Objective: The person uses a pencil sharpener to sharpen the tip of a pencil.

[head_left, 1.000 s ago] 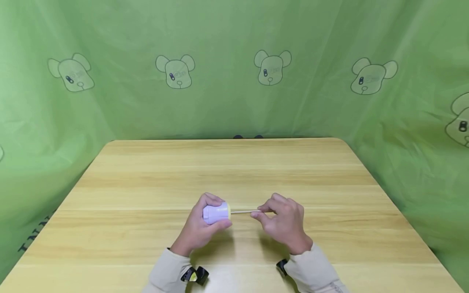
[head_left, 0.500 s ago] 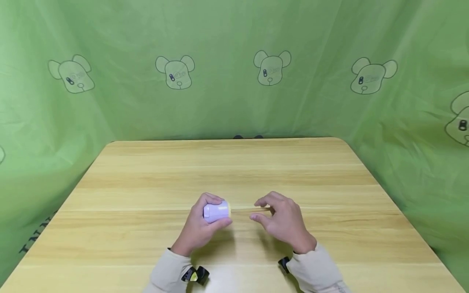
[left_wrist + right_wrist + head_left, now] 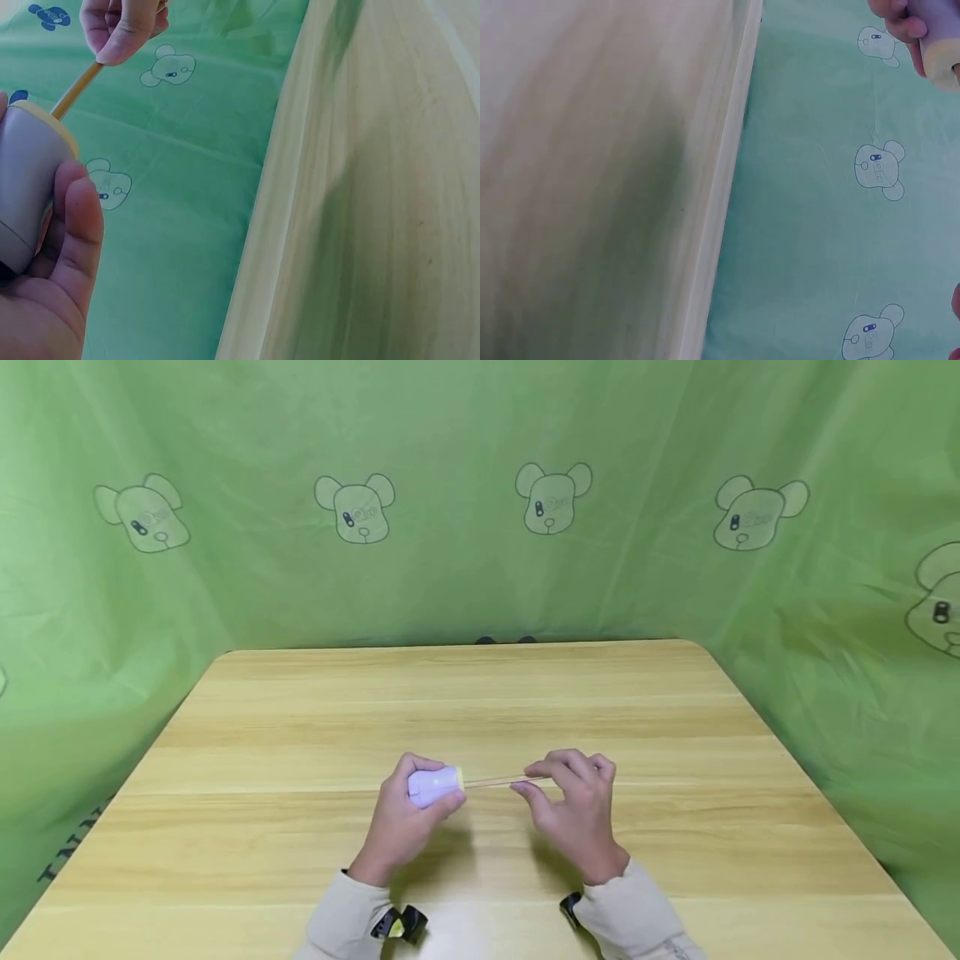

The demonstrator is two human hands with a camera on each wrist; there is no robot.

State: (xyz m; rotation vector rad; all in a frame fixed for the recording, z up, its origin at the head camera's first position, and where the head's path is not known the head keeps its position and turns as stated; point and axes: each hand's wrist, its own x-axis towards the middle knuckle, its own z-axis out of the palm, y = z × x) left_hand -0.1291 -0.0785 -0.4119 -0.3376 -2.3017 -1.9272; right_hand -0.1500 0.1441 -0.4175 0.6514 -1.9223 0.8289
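Note:
A small purple pencil sharpener (image 3: 433, 786) with a cream-yellow front rim lies in my left hand (image 3: 397, 827), fingers over its far side and thumb along the near side. From its front hole a thin wooden pencil (image 3: 491, 782) runs to the right, its tip hidden inside. My right hand (image 3: 579, 806) pinches the pencil between thumb and forefinger. In the left wrist view, the right thumb (image 3: 116, 49) presses on the yellowish pencil (image 3: 77, 91) above the sharpener (image 3: 30, 169). The right wrist view catches the sharpener's round front (image 3: 940, 63) at the top right corner.
Both hands are held above a light wood-grain table (image 3: 480, 702). Behind and beside it hangs a green curtain (image 3: 450, 585) printed with bear heads. A black wrist camera (image 3: 402, 925) sits at the left cuff, another (image 3: 571, 910) at the right cuff.
Half a second ago the right thumb and forefinger were spread apart around the pencil; now they pinch it again. The sharpener has shifted slightly left and up, its front tilting a little upward.

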